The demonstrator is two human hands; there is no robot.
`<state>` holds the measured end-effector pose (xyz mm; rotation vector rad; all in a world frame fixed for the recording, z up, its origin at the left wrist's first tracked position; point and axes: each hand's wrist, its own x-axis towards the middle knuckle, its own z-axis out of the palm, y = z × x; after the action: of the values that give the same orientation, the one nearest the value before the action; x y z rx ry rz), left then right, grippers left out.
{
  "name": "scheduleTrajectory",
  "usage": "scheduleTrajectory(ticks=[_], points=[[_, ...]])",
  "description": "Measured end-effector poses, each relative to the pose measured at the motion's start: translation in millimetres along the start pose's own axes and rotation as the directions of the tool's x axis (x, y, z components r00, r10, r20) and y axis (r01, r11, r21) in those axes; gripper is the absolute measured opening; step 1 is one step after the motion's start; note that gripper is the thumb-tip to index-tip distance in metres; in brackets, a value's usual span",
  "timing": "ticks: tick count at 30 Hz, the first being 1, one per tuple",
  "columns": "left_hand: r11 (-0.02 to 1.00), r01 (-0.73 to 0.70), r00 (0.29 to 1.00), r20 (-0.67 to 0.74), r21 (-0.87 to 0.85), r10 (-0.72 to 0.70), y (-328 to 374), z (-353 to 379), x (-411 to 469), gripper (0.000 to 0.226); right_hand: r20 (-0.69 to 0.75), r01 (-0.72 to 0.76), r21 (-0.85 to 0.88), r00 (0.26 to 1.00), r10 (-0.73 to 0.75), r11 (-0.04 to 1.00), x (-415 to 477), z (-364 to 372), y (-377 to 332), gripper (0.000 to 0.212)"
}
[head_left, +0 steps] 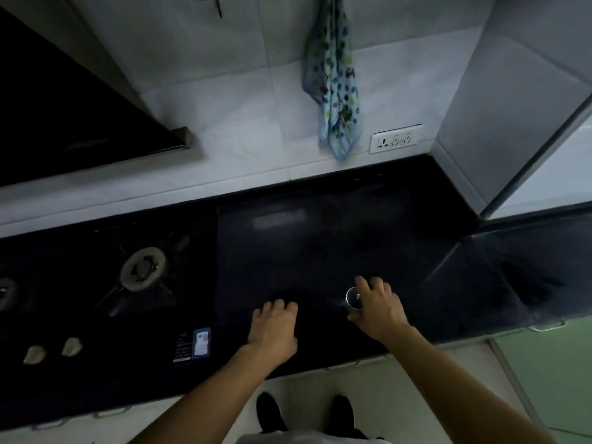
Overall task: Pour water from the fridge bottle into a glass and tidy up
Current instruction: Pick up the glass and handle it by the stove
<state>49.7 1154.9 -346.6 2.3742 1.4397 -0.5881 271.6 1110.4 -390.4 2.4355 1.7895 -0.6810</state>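
Right hand (378, 310), lower centre-right of frame, curled round a small glass (353, 298), fingers over the far side of the rim, thumb on the near side. Left hand (274, 328), just left of it, palm down, fingers loosely bent, flat on the counter (320, 251) and holding nothing. Dark, glossy counter across the middle of the frame. Stove (144, 267) at left with one round burner and two pale knobs (53, 350) toward the lower left. White tiled wall at top, spotted cloth (334, 88) hanging upper centre, socket (395, 138) just right of it. Dark hood (64, 107) at upper left. Glass upright on the counter under the right hand, near but apart from the left.
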Motion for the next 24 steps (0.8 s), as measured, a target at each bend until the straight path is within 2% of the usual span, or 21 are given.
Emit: scheduleTrajectory(ticks=[2,4,6,10,16,19,20,24], points=[[0.997,-0.014,1.0,0.014,-0.076,0.015,3,5,7,0.053,0.034,0.007,-0.001,0.999,-0.007,1.0,10,3,3,0.076],[0.96,0.011,0.998,0.061,-0.28,0.006,4,11,12,0.053,0.045,0.026,-0.002,0.999,-0.025,1.0,16,5,5,0.067],[0.873,0.065,0.992,0.127,-0.484,-0.003,4,17,16,0.054,0.053,0.044,0.004,0.998,-0.044,0.999,20,7,5,0.063],[0.698,0.177,0.976,0.218,-0.694,-0.031,9,29,23,0.062,0.057,0.053,0.067,0.997,-0.057,0.996,22,8,5,0.062],[0.261,0.352,0.936,0.335,-0.899,-0.107,23,34,37,0.056,0.023,0.125,0.146,0.991,-0.13,0.981,16,0,-6,0.054],[-0.036,0.411,0.909,0.412,-0.911,-0.057,27,32,36,0.053,-0.02,0.199,0.178,0.98,-0.199,0.964,9,-6,-16,0.057],[-0.108,0.418,0.905,0.423,-0.902,-0.031,28,30,35,0.051,-0.041,0.226,0.184,0.974,-0.222,0.957,6,-9,-20,0.057],[-0.259,0.421,0.905,0.42,-0.869,0.062,28,25,29,0.041,-0.072,0.345,0.196,0.939,-0.338,0.918,-7,-16,-31,0.058]])
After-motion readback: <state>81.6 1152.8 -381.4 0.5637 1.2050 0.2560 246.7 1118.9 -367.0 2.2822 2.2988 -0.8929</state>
